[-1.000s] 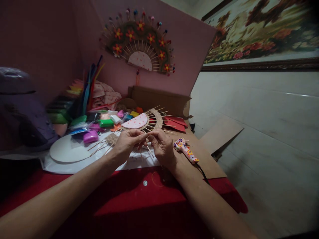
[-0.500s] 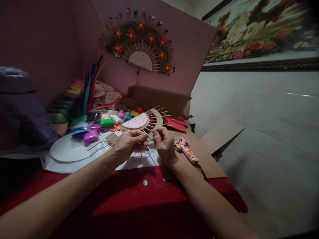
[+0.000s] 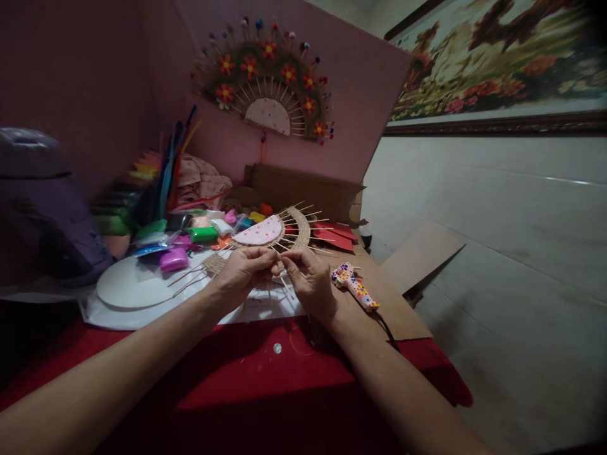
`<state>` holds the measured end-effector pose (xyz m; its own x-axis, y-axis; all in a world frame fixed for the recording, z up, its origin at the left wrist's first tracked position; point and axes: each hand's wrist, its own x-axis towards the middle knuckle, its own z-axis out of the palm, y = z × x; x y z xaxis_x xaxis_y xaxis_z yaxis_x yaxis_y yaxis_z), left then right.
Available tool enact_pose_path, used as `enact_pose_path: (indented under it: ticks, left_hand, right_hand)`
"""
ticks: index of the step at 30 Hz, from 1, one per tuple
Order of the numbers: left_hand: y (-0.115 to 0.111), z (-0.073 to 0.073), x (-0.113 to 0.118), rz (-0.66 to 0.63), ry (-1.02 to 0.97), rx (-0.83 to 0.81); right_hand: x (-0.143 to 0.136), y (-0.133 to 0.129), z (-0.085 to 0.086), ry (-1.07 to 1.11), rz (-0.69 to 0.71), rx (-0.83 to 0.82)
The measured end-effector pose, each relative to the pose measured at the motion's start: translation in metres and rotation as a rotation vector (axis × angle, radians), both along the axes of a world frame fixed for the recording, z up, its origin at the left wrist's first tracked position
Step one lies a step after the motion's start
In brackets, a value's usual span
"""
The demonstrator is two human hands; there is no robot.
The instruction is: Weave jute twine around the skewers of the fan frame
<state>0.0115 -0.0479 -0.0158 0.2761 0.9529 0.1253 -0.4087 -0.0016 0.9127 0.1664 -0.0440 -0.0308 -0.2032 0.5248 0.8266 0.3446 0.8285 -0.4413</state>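
Note:
My left hand [image 3: 249,268] is closed in a pinch over the front of a fan-shaped craft. My right hand [image 3: 310,278] is closed beside it, its fingertips meeting the left ones. What the fingers pinch is too small to make out. Beneath and behind them lies the craft: a half-round pink dotted piece [image 3: 260,231], thin sticks spreading outward, and a twine-covered arc [image 3: 302,227]. A woven twine end [image 3: 214,263] shows left of my left hand. To the right of my right hand, a flower-patterned glue gun [image 3: 355,286] rests on cardboard.
A white disc [image 3: 128,282] and colourful clay packets [image 3: 203,234] are on the left. Red sheets [image 3: 336,235] lie behind the cardboard [image 3: 398,309]. A purple bottle [image 3: 42,202] stands far left. A finished fan [image 3: 268,60] hangs on a pink board [image 3: 360,95].
My right hand has shifted left, and its fingertips now meet those of my left hand. My left hand has hardly moved.

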Motion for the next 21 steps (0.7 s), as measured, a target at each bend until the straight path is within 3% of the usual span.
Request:
enact_pose_path:
  ticks: [4, 9, 14, 21]
  left_hand:
    - [0.0003, -0.0011, 0.0011, 0.084, 0.046, 0.012]
    - [-0.0009, 0.0021, 0.0001, 0.036, -0.056, -0.064]
    - [-0.0018, 0.0056, -0.0027, -0.028, -0.117, -0.097]
    - [-0.0022, 0.0033, -0.0001, -0.025, -0.08, -0.046]
  right_hand:
    - [-0.0003, 0.0024, -0.0027, -0.041, -0.087, 0.028]
    - [0.0002, 0.0061, -0.0048, 0.032, -0.171, -0.006]
    - [-0.0006, 0.0023, -0.003, -0.016, -0.073, -0.001]
    - [-0.002, 0.0002, -0.001, -0.016, -0.042, 0.023]
